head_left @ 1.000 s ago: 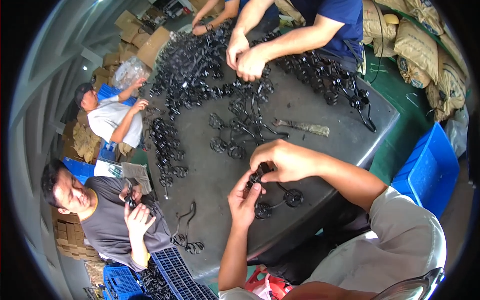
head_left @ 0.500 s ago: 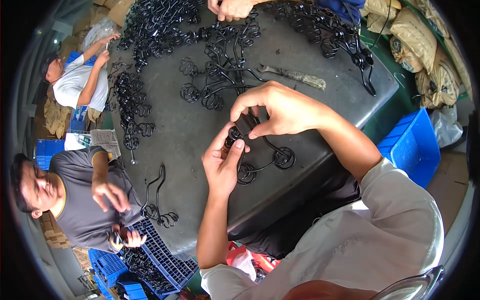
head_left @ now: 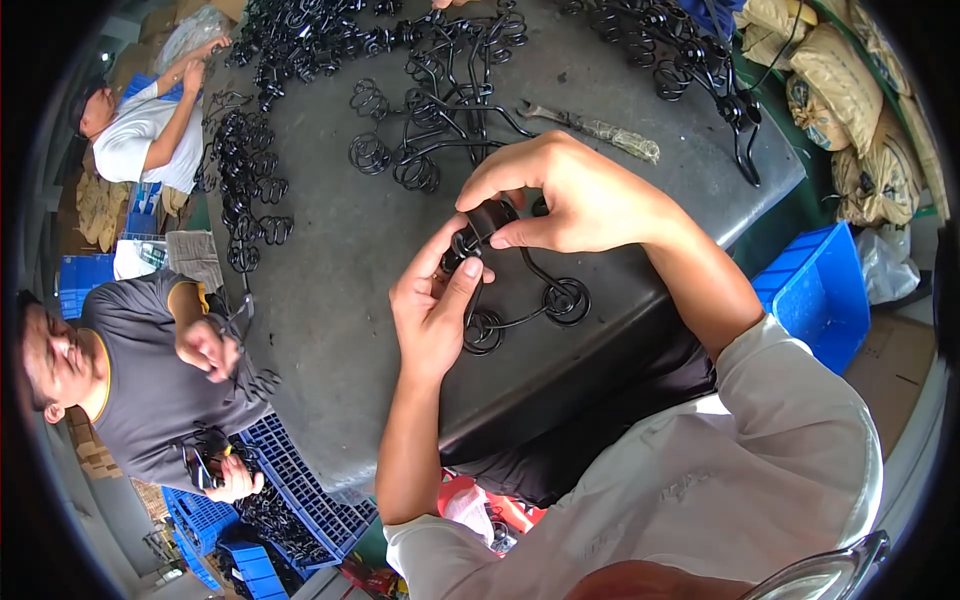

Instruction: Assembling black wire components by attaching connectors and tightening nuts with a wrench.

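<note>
Head view: the person's left hand [head_left: 432, 312] and right hand [head_left: 562, 195] meet over the near part of a dark grey tabletop [head_left: 340, 250]. Between them is a black wire piece [head_left: 520, 295], a thin bent rod that ends in flat spiral coils. The left hand's thumb and fingers are pinched on the upper coil of the piece, and the right hand's fingertips are pressed around a small dark round part [head_left: 490, 215] at that same end. Two more spirals of the wire piece lie low on the tabletop, just below the hands. Its long axis runs roughly from the hands at upper left down toward the lower right spiral, with the held end lifted and the coiled feet resting on the surface.

The tabletop is worn and matt, with a rounded near edge. Its far side carries heaps of similar black wire pieces [head_left: 430, 60], and a wrench with a wrapped handle [head_left: 590, 125] lies well apart from the hands. A blue plastic crate [head_left: 820, 290] stands to the right of the tabletop, with filled sacks [head_left: 850, 110] beyond it. At the left a person in a grey shirt [head_left: 140, 380] handles wire parts over blue crates [head_left: 290, 490], and another person in a white shirt [head_left: 145, 130] sits farther back.
</note>
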Action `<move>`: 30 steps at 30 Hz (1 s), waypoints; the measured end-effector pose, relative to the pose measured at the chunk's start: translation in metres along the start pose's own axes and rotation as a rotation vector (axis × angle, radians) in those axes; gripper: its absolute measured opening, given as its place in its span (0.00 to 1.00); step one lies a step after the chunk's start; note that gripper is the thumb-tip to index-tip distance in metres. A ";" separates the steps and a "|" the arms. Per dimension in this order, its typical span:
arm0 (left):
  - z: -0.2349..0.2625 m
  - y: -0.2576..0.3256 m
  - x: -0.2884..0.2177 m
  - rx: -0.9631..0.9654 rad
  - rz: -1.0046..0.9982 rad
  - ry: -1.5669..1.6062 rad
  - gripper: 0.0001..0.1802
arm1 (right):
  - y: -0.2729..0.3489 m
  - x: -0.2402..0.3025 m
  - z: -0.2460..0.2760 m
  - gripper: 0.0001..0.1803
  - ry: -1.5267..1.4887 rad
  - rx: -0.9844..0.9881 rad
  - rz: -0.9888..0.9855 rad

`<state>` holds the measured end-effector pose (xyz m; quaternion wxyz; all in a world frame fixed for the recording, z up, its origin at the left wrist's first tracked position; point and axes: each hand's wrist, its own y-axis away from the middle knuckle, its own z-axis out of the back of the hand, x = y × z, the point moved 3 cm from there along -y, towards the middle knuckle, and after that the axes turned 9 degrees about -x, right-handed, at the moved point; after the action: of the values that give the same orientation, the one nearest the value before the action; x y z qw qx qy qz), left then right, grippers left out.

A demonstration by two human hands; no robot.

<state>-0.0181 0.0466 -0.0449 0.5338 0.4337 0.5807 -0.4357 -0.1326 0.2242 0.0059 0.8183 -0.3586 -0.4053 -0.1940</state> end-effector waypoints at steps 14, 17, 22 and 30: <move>-0.003 0.002 0.002 0.047 -0.033 0.015 0.26 | 0.004 0.009 -0.006 0.21 -0.045 -0.041 0.132; 0.005 -0.003 0.002 0.128 -0.026 0.165 0.27 | 0.003 0.005 -0.008 0.19 -0.072 -0.049 0.122; 0.000 -0.002 0.003 0.064 -0.025 0.054 0.32 | 0.003 0.003 -0.007 0.18 -0.094 -0.039 0.056; 0.007 -0.001 0.004 -0.008 0.040 -0.023 0.25 | 0.003 0.004 -0.008 0.18 -0.070 -0.008 0.021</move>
<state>-0.0171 0.0394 -0.0489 0.5507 0.4383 0.5674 -0.4274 -0.1246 0.2204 0.0046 0.8040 -0.3729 -0.4291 -0.1742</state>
